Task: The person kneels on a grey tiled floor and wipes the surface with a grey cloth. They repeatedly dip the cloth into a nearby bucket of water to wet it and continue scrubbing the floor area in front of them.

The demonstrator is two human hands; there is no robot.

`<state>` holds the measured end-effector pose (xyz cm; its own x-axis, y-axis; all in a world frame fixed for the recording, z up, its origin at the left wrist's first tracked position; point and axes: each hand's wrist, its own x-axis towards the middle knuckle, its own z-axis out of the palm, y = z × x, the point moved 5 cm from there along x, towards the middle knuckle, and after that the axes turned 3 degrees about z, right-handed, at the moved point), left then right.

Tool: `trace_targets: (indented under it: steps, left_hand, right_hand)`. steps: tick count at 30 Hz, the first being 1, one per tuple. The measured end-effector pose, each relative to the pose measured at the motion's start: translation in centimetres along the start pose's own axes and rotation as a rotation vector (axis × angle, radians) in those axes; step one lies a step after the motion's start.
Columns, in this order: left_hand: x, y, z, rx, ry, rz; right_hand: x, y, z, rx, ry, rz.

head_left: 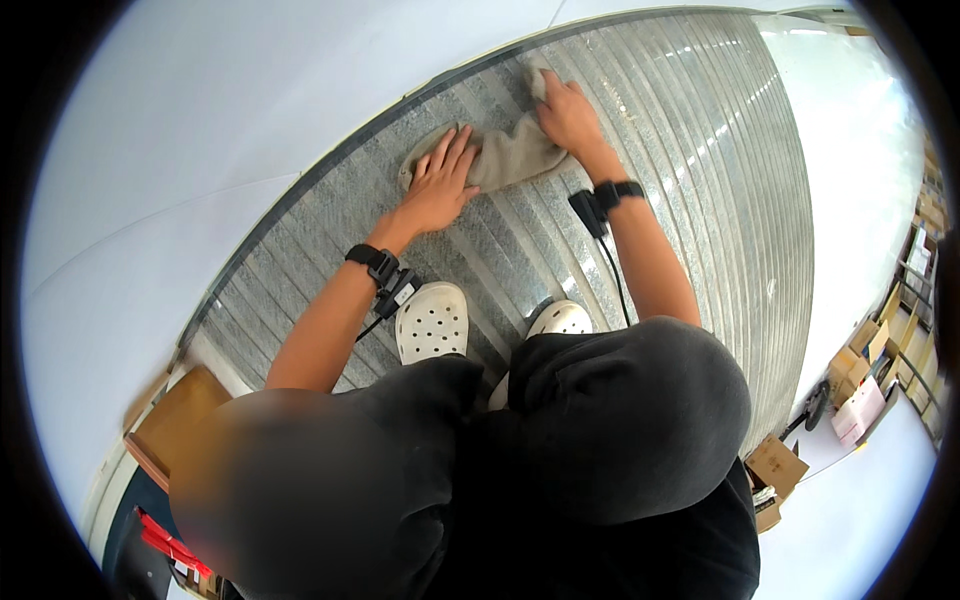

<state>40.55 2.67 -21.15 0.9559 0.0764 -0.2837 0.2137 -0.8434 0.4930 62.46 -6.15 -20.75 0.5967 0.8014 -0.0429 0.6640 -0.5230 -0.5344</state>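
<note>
A grey-beige cloth (518, 158) lies bunched lengthwise on a ribbed grey surface (690, 130). My left hand (437, 188) rests flat on the cloth's left end, fingers spread and pressing down. At the cloth's right part, my right hand (572, 120) is closed round it, with a bit of fabric poking out beyond the fingers. Some of the right fingers are hidden behind the hand. Each wrist wears a black strap with a small black device and a cable.
My white clogs (433, 322) stand on the ribbed surface, between my arms. A pale wall (200, 130) borders it on the left. Cardboard boxes (776, 466) and loaded shelving are at the right. A brown board (185, 425) and a red item (172, 545) are at lower left.
</note>
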Motion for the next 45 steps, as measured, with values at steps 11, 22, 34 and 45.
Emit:
trace_targets:
  steps: [11, 22, 34, 45]
  left_hand:
    - [-0.8, 0.7, -0.7, -0.069, 0.17, -0.003]
    - [-6.1, 6.6, -0.2, -0.282, -0.035, 0.143]
    - [-6.7, 6.4, -0.3, -0.05, 0.048, 0.088]
    - [-4.3, 6.0, -0.8, 0.0, 0.205, -0.066]
  right_hand:
    - [-8.2, 0.3, -0.2, 0.049, -0.169, 0.301]
    - [-25.1, -0.8, -3.6, 0.433, 0.109, 0.639]
    - [-14.0, -0.8, -2.3, 0.073, 0.263, 0.299]
    - [-7.8, -2.9, 3.2, -0.096, -0.177, -0.335]
